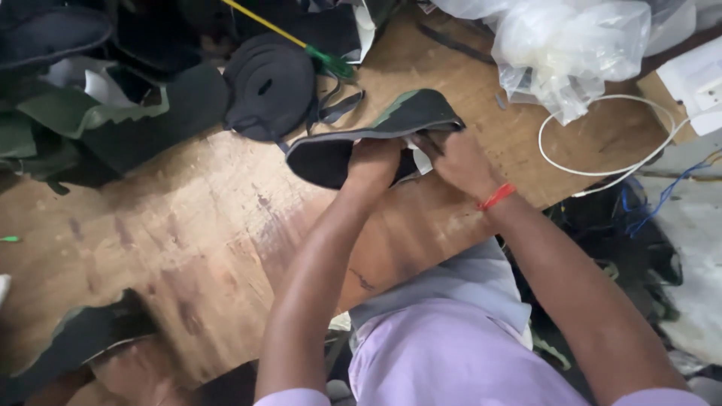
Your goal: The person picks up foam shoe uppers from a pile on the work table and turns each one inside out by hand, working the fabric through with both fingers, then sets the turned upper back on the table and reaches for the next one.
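Observation:
Both my hands hold a dark shoe upper (391, 120) with a green camouflage outer side and black lining, just above the worn wooden table (195, 233). My left hand (374, 162) grips its near edge from below, fingers curled into the black lining. My right hand (457, 159) pinches the piece at its right end; a red thread band circles that wrist. A small white bit shows between the two hands.
A black roll of strap tape (269, 86) lies just left of the piece, beside a yellow rod with a green tip (331, 64). Green and black cut pieces (98, 113) pile at the far left. Clear plastic bags (571, 45) and a white cable (609, 135) sit at the right.

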